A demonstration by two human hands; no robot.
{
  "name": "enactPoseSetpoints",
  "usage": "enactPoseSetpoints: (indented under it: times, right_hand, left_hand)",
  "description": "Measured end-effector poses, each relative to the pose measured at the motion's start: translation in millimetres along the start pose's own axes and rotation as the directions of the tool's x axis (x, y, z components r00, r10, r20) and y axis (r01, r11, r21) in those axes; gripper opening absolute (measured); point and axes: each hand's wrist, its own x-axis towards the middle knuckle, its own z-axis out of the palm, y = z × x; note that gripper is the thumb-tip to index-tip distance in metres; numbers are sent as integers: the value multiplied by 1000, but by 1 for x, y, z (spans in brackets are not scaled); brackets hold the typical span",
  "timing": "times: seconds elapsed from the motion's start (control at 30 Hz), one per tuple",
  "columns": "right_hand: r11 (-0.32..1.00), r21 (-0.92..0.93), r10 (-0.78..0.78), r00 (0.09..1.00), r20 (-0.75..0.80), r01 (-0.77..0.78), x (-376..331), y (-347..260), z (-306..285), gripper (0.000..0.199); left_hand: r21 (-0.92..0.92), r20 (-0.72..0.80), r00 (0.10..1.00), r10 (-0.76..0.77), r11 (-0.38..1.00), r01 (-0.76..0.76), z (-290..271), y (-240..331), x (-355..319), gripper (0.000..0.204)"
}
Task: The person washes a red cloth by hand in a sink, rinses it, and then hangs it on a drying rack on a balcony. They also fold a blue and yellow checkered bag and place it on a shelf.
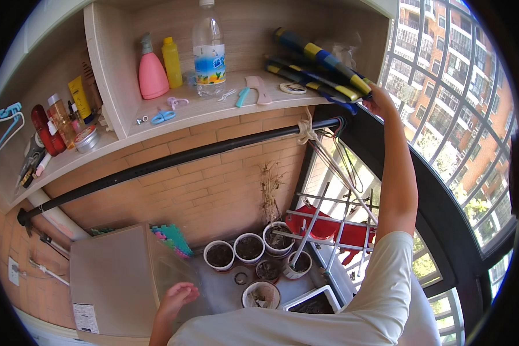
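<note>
The right hand (pixel 379 95) reaches up to the far right end of the shelf (pixel 213 109), its grip closed on blue-and-yellow striped rods (pixel 320 60) lying there. The left hand (pixel 176 300) hangs low and near, fingers loosely open, beside a grey box (pixel 112 277).

Bright window daylight, sharp (edges bend)

one head-worn fisheye view looks forward and down, close to the shelf (pixel 213 106) and brick wall (pixel 213 184).
</note>
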Motion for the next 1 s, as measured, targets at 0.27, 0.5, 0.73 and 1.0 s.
enactPoseSetpoints:
  times: [0.27,0.5,0.73,1.0]
  right_hand:
    - [999,11,-29,933,-358,35,-34,6,20,57]
    - [982,62,-157,960,-230,176,-52,-2,6,57]
    - [994,13,-104,958,-268,112,-72,4,25,61]
    - [962,-11,-273,955,-115,274,-21,28,64,31]
  left_hand:
    - [68,120,992,-48,997,40,21,5,6,22]
    - [32,95,995,-37,999,34,9,-9,0,20]
    - [3,60,998,-16,1000,16,-1,-19,-16,20]
    - [-39,-52,999,-12,999,9,-22,-45,-50,23]
